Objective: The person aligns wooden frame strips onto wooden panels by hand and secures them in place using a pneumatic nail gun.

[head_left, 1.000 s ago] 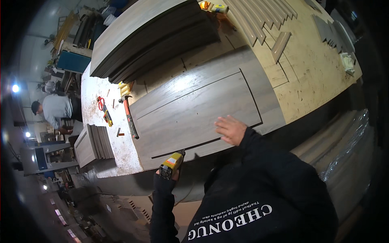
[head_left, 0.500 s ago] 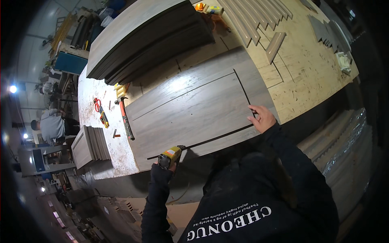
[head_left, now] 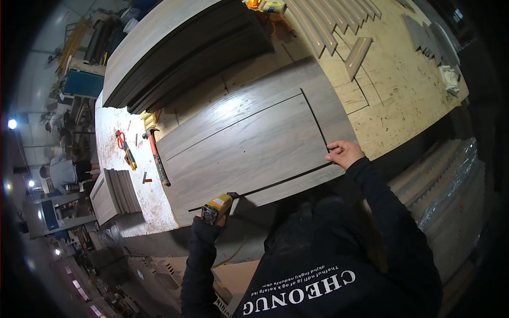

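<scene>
We grip the yellow tool (head_left: pixel 218 205) in our left hand (head_left: pixel 209 218) — right hand (head_left: pixel 343 153) pinches the dark strip (head_left: pixel 286 182); best keep it taut along the panel (head_left: pixel 244 148).

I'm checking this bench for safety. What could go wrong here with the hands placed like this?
The right hand rests at the corner of the dark strip framing the grey panel; it might slip or get pinched. The left hand grips a yellow tool at the strip's other end, which could mar the panel.

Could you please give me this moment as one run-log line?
left hand: grips yellow tool | right hand: on grey panel corner | hammer: lying on bench
</scene>
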The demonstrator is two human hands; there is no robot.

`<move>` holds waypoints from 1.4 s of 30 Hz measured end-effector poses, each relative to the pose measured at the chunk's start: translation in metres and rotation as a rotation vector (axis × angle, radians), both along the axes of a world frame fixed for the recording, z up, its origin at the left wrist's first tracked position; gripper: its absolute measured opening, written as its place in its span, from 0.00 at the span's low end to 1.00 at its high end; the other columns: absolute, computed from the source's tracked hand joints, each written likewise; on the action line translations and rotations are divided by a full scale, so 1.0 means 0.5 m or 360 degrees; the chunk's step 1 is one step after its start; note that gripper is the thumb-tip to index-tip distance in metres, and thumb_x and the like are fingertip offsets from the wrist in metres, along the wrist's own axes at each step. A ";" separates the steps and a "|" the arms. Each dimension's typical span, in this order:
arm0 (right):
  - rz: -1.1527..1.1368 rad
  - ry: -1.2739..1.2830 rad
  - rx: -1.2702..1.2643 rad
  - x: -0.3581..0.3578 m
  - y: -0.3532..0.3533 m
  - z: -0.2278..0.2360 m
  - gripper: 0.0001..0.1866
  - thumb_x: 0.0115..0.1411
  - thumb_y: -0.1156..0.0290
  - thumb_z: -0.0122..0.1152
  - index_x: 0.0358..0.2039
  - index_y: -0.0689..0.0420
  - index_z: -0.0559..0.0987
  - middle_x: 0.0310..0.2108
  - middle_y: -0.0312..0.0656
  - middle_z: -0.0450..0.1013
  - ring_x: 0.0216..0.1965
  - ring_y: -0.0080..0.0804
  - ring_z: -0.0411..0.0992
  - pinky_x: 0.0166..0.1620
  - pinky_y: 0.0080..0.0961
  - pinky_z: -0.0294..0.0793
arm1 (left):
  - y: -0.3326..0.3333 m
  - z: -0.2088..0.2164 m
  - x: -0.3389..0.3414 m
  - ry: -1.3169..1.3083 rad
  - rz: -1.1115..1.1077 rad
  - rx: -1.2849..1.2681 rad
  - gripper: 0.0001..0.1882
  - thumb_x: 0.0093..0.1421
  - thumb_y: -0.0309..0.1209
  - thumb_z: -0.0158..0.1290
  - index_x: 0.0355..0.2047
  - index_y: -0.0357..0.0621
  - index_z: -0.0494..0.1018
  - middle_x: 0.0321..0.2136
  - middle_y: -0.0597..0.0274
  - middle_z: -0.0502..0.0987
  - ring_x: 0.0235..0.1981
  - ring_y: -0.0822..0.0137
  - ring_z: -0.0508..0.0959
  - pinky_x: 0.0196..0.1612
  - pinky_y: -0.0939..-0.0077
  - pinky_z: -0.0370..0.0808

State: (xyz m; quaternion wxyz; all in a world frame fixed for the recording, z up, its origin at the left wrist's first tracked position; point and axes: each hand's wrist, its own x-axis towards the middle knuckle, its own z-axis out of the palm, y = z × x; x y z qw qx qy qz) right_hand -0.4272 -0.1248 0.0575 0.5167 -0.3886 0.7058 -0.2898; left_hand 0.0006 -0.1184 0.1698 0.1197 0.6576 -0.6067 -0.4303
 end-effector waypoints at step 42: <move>0.0209 0.0549 -0.0156 0.034 0.003 0.064 0.33 0.40 0.57 0.68 0.45 0.51 0.65 0.33 0.41 0.70 0.35 0.42 0.70 0.38 0.37 0.69 | -0.007 0.064 -0.363 -0.0080 -0.0532 -0.0028 0.16 0.45 0.31 0.57 0.35 0.38 0.73 0.25 0.56 0.77 0.27 0.67 0.78 0.32 0.76 0.73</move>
